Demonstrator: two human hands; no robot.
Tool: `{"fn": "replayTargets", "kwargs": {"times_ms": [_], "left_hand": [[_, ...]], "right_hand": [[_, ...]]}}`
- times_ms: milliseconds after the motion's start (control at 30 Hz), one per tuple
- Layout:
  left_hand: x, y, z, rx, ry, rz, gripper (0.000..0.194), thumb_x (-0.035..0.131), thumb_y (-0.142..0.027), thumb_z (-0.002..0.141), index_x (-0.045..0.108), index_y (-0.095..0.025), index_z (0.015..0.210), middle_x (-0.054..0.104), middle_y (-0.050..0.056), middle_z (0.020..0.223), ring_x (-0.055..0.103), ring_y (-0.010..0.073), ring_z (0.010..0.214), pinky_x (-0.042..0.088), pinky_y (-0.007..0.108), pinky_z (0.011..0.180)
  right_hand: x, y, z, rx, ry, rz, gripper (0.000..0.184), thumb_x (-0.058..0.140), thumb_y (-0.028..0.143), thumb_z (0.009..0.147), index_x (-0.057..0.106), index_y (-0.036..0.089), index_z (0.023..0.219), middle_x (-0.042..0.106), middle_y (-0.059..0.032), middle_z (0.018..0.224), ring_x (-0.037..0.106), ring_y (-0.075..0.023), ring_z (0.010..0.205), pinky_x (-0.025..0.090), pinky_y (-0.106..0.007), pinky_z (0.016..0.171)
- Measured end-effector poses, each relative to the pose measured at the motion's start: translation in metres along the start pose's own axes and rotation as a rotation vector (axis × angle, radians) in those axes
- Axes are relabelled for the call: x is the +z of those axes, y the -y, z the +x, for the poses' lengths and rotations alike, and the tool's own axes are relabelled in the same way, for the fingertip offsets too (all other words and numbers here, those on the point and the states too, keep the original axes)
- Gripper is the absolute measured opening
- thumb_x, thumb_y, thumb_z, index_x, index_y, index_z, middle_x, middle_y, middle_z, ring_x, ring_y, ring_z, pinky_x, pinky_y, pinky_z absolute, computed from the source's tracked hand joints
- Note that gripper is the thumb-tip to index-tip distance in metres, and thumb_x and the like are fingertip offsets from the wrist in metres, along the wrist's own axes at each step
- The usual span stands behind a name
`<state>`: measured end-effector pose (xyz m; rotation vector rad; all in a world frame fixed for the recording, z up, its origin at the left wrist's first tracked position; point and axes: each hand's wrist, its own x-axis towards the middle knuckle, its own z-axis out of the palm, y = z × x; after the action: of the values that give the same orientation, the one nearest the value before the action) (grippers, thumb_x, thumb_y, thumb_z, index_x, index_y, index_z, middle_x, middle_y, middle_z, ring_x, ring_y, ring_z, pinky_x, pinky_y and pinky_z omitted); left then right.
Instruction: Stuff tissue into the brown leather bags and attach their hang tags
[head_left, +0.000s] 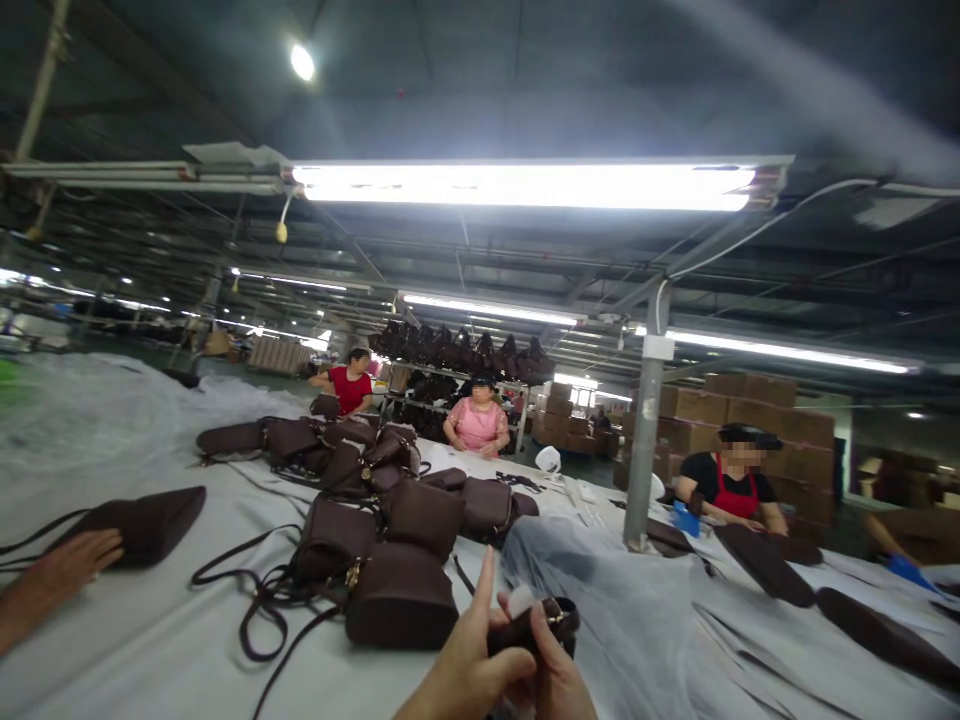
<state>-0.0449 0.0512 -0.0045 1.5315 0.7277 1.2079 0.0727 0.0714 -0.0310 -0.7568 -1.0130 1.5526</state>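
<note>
My left hand point(484, 645) and my right hand point(556, 672) are close together at the bottom middle, both closed on a dark brown strap piece point(570, 625). It is looped or rolled and carries gold-coloured metal fittings. My left index finger points up while the thumb presses on the piece. A small white scrap point(519, 600) shows between my fingers; whether it is paper or film I cannot tell. Just beyond lies a brown handbag point(401, 595), base towards me, at the near edge of a heap of similar bags point(345, 535) with loose straps.
Another person's hand point(82, 560) rests on a brown bag point(169, 520) at the left. Clear plastic sheeting point(615, 610) lies right of my hands. A grey post point(643, 450) rises from the table. Workers point(480, 420) sit opposite; cartons point(780, 430) are stacked behind.
</note>
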Motion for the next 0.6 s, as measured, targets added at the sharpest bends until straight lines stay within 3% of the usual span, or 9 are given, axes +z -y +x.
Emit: {"fn": "replayTargets", "kwargs": {"times_ms": [100,200,333,467,533,600], "left_hand": [[0.005,0.015,0.003,-0.011,-0.036,-0.071,0.072,0.062,-0.043,0.079,0.039,-0.023,0.144,0.067,0.006,0.084,0.06,0.0186,0.068,0.05,0.028,0.061],[0.01,0.02,0.008,0.019,-0.079,-0.133,0.067,0.056,-0.066,0.078,0.058,-0.022,0.128,0.067,0.008,0.084,0.061,0.0206,0.071,0.049,0.031,0.064],[0.017,0.021,0.014,0.048,-0.105,-0.15,0.071,0.055,-0.076,0.071,0.066,-0.019,0.112,0.063,0.006,0.072,0.053,0.0156,0.055,0.046,0.029,0.054],[0.02,0.022,0.017,-0.019,-0.136,-0.163,0.078,0.052,-0.08,0.069,0.066,-0.015,0.111,0.052,0.0,0.055,0.039,0.0115,0.04,0.038,0.028,0.042],[0.017,0.02,0.017,-0.015,-0.168,-0.145,0.075,0.052,-0.077,0.072,0.067,-0.014,0.109,0.054,0.001,0.055,0.044,0.0139,0.044,0.042,0.029,0.047],[0.012,0.015,0.016,0.036,-0.189,-0.105,0.063,0.054,-0.07,0.076,0.069,-0.014,0.104,0.061,0.004,0.066,0.055,0.0177,0.061,0.047,0.031,0.062]], "right_hand": [[-0.001,0.001,-0.002,0.017,-0.003,-0.059,0.059,0.064,0.078,0.064,0.056,0.019,0.057,0.048,0.0012,0.038,0.046,-0.0132,0.034,0.032,-0.023,0.036],[-0.001,0.0,-0.003,-0.014,-0.062,-0.115,0.063,0.066,0.079,0.06,0.053,0.018,0.051,0.045,0.0008,0.036,0.042,-0.0108,0.032,0.029,-0.023,0.035],[0.0,0.001,0.0,-0.078,-0.114,-0.209,0.069,0.062,0.084,0.058,0.055,0.016,0.049,0.047,-0.0017,0.036,0.042,-0.0107,0.032,0.028,-0.022,0.034],[0.007,0.005,-0.002,-0.122,-0.169,-0.285,0.072,0.058,0.085,0.06,0.049,0.016,0.042,0.045,-0.0021,0.034,0.039,-0.0083,0.031,0.026,-0.021,0.034],[0.01,0.009,-0.01,-0.112,-0.171,-0.268,0.067,0.062,0.081,0.062,0.056,0.015,0.051,0.047,-0.0003,0.038,0.042,-0.0089,0.034,0.03,-0.02,0.034],[0.012,0.015,-0.024,-0.12,-0.123,-0.29,0.053,0.072,0.066,0.065,0.066,0.015,0.076,0.057,-0.0002,0.051,0.053,-0.0124,0.043,0.039,-0.02,0.038]]}}
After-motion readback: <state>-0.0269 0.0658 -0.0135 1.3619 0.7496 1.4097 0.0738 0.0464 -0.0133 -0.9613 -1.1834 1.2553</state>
